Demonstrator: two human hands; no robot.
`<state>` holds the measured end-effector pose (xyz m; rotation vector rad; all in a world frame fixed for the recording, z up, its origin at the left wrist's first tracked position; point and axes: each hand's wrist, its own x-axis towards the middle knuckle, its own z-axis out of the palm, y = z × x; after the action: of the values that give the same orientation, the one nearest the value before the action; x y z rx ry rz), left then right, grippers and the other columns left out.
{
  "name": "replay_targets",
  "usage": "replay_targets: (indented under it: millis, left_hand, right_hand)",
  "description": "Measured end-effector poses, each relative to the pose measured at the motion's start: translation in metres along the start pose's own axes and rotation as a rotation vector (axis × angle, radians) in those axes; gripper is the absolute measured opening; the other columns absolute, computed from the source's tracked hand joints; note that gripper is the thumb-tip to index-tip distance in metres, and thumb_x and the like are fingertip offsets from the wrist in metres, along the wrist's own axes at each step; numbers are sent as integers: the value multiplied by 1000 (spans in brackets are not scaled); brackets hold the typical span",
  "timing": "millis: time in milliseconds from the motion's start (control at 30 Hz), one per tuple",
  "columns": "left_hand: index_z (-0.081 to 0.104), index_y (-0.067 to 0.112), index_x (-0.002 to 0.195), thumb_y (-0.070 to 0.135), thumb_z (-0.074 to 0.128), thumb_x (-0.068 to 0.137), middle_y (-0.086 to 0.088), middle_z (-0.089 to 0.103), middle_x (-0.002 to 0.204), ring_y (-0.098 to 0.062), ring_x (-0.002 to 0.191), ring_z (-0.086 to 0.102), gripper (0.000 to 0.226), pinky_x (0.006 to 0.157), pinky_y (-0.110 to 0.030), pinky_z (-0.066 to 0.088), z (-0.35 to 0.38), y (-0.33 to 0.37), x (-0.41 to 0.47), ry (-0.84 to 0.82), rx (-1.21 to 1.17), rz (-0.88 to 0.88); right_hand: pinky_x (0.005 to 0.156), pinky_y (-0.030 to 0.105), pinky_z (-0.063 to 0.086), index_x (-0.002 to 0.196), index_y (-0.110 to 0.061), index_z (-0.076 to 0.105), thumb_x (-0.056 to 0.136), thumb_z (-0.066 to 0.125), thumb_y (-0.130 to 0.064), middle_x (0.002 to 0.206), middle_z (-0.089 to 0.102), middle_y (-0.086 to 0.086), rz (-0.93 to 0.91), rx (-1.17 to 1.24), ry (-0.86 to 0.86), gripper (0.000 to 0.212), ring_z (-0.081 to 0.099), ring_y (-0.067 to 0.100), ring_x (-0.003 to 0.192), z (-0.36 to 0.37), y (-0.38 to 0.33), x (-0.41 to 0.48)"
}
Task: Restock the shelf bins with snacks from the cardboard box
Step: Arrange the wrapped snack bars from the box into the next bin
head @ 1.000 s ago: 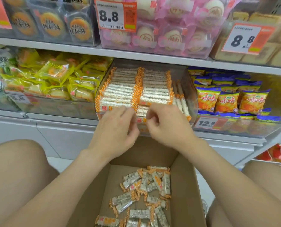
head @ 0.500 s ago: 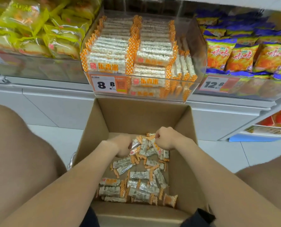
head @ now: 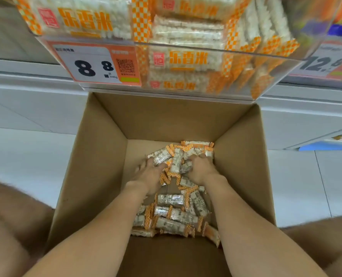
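Note:
Both my hands are down inside the open cardboard box (head: 98,156) on the floor. Loose rice snack bars (head: 174,216) in white and orange checked wrappers cover its bottom. My left hand (head: 148,176) lies on the left of the far heap, fingers spread under and against the bars. My right hand (head: 201,170) curls round a bunch of bars at the far right of the heap. Directly above the box's far edge hangs the clear shelf bin (head: 186,92), filled with the same snack bars (head: 90,21) in rows.
An 8.8 price tag (head: 94,64) is on the bin's front left. A 12.8 tag (head: 324,62) marks the neighbouring bin at right. My bare knees flank the box at bottom left and bottom right. White floor tiles lie on both sides.
My hands dropped from the bin's front edge into the box, then pushed further in among the far heap of bars. The view has tilted down and closer.

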<state>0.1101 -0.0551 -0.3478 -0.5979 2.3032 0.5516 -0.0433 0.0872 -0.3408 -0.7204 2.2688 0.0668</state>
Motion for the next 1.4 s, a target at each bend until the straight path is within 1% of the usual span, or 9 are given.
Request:
replay_targets:
  millis: [167,367,467,633,733,900,1133,1267,1400]
  left_hand:
    - [41,41,146,3,62,98,-8,21,155,-36,128,53,65,112,-51,46,14,-4,16,9,-236,-19]
    - [40,39,151,37,74,97,-16,28,157,-39,137,48,64,111,-44,45,29,-7,14,-98,-237,4]
    - [46,33,119,37,75,94,-9,40,132,-31,111,55,38,98,-41,49,28,-5,7,-14,-355,5]
    - [31,27,116,10,53,105,1,53,117,-21,90,60,30,64,-27,51,14,-3,-2,163,-621,-44]
    - [32,18,135,9,44,109,-9,63,108,-16,67,63,29,43,-20,41,-6,1,-8,133,-1052,-176]
    - [58,6,133,9,35,112,-20,73,102,-21,70,73,32,54,-28,46,-31,3,-29,59,-1509,-203]
    - [76,9,118,4,44,105,-20,77,106,-19,80,71,35,70,-34,58,-93,22,-95,123,-1309,25]
    - [80,25,103,36,60,92,4,79,102,-16,98,72,25,96,-42,57,-136,27,-126,291,-945,121]
    - [73,29,109,50,86,78,7,74,95,-11,80,70,39,67,-24,51,-180,37,-162,326,-522,211]
  right_hand:
    - [116,46,42,167,-29,9,101,54,-16,170,-24,8,46,100,-318,81,25,44,154,16,-2,12]
    - [101,40,52,167,-35,3,102,55,-11,166,-35,9,11,151,-296,87,33,46,150,26,-8,8]
    - [95,45,56,164,-41,16,102,54,-14,168,-1,15,-37,144,-154,78,58,42,125,29,-7,5]
    - [85,42,50,126,-40,45,110,38,-28,109,53,6,-137,331,270,21,57,31,99,16,-17,-12]
    - [71,45,49,142,-47,30,104,48,-7,85,59,5,-167,550,274,58,57,28,81,4,-19,-20]
    - [55,29,53,154,-51,7,87,79,-4,80,68,8,-110,1025,74,110,66,16,57,-21,-22,-44]
    - [69,35,65,142,-9,42,93,77,-5,93,77,21,-194,1307,0,61,78,30,79,-72,-42,-104]
    - [73,33,65,130,5,53,104,58,0,100,75,29,-202,1326,29,27,79,34,89,-106,-46,-132]
    - [74,40,66,127,7,52,105,55,0,99,75,31,-188,1318,3,23,79,36,88,-134,-51,-152]
